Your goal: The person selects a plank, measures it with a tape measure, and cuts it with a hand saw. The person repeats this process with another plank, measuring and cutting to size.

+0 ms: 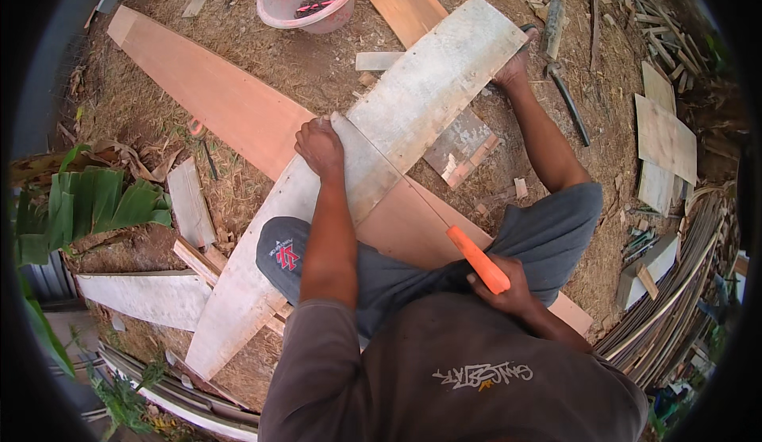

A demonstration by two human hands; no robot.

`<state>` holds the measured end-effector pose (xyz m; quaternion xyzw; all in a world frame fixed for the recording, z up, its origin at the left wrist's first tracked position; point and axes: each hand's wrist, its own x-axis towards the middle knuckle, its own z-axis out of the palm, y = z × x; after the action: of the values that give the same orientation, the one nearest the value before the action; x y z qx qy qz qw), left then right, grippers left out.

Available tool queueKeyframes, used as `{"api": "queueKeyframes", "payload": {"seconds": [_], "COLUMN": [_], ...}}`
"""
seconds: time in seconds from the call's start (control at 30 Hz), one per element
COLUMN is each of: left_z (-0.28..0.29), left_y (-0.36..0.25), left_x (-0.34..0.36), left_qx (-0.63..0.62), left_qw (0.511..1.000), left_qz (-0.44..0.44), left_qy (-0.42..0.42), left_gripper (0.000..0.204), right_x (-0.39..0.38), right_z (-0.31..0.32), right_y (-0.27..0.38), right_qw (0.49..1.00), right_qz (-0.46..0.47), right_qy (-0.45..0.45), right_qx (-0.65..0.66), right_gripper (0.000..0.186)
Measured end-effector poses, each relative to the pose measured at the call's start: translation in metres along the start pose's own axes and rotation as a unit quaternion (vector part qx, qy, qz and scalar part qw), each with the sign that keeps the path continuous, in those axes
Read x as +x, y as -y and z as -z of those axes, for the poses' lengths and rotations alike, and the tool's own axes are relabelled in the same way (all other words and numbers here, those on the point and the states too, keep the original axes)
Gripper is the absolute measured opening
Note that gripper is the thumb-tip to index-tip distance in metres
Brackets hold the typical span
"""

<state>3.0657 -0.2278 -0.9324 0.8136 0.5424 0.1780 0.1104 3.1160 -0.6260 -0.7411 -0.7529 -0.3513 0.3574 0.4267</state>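
While the right hand (512, 285) is wrapped round the orange handle of a handsaw (476, 258), the left hand (321, 148) sits on a pale weathered board (432, 77), can't tell if it's gripping. Blade's across that board, which lies crosswise over a reddish plank (222, 101). Hands are well apart.
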Motion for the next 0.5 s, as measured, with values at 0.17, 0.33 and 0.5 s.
{"api": "queueKeyframes", "payload": {"seconds": [0.17,0.33,0.5], "left_z": [-0.005,0.005,0.005], "left_y": [0.004,-0.002,-0.004], "left_x": [-0.002,-0.002,0.002], "left_qx": [0.003,0.007,0.025], "left_qw": [1.000,1.000,0.999], "left_qz": [-0.010,-0.005,0.009], "left_qy": [-0.012,0.011,0.024], "left_gripper": [0.036,0.037,0.039], "right_x": [-0.014,0.189,0.083], "right_z": [0.004,-0.074,-0.028], "right_y": [0.014,0.014,-0.010], "right_qw": [0.998,0.997,0.998], "right_qz": [-0.022,0.034,0.027], "right_qy": [-0.020,-0.051,-0.021], "right_qx": [0.050,0.035,0.059], "right_gripper": [0.025,0.030,0.023]}}
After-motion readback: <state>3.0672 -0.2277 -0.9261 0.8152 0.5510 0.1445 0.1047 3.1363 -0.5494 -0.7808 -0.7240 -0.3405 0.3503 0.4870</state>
